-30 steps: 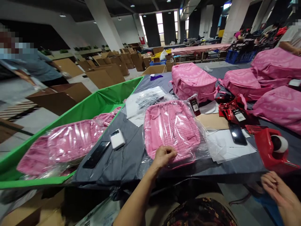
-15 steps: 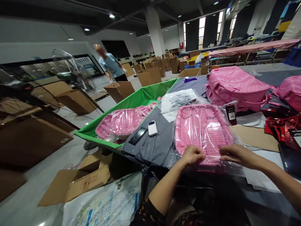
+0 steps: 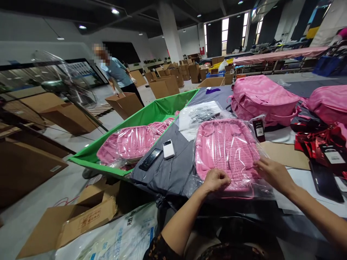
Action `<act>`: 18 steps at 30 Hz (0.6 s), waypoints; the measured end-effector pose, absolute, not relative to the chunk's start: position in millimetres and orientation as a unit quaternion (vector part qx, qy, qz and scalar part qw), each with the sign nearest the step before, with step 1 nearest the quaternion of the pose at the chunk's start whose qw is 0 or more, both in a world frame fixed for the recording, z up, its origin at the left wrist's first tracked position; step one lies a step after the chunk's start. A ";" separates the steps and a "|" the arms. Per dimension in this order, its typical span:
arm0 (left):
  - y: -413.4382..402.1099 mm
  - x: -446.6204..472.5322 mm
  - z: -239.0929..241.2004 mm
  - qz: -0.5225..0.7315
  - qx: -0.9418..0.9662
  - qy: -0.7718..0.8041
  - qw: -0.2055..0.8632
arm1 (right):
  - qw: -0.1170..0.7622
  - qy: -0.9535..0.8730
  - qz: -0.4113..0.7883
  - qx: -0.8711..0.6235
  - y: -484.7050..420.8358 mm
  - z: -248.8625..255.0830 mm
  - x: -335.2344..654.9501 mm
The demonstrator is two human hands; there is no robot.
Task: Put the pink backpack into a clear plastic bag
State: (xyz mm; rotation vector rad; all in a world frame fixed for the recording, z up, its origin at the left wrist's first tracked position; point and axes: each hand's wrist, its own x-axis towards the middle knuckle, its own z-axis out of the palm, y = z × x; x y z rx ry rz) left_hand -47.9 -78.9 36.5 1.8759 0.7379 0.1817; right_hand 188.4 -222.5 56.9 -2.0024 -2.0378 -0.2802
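Pink backpack (image 3: pixel 225 151) inside clear plastic bag (image 3: pixel 264 189), center frame: left hand (image 3: pixel 216 181) curled tight, gripping the lower edge; right hand (image 3: pixel 273 174) partly open, fingertips on plastic (film creased).

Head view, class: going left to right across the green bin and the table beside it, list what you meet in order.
green bin → phone → power bank → bagged backpack → brown card → red foil

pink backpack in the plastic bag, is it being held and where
The left hand grips the clear plastic bag at its near edge; the right hand's fingers touch its right side.
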 end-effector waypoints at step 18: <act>-63.7 -122.7 53.9 0.106 0.963 0.205 0.139 | 0.171 -0.800 -0.225 -0.529 -259.2 -4.4 159.6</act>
